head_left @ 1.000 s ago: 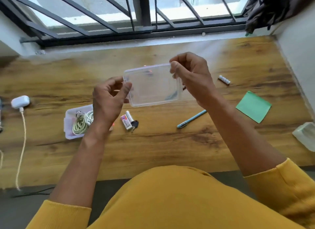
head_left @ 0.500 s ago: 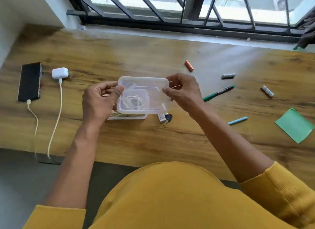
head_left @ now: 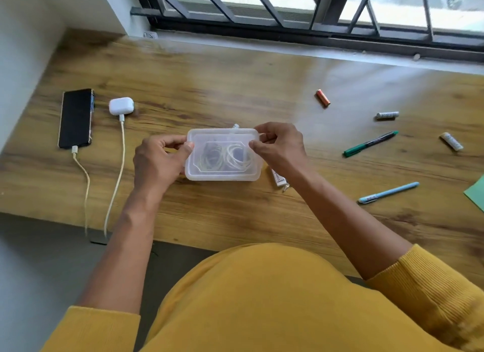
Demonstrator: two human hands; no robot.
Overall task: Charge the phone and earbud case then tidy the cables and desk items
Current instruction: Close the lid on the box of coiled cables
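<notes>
A clear plastic lid lies on top of the small plastic box at the desk's middle, with coiled cables visible through it. My left hand grips the lid's left end, thumb on top. My right hand pinches its right end. At the left lies a black phone with a cable plugged in. Beside it sits a white earbud case, also plugged into a white cable.
An orange battery, two grey batteries, a green pen, a light blue pen and a green note lie on the wooden desk to the right. A small labelled item lies by the box. A barred window runs along the back.
Both hands lowered the lid from mid-air down onto the box of cables. The view swung left, bringing the phone and earbud case into sight.
</notes>
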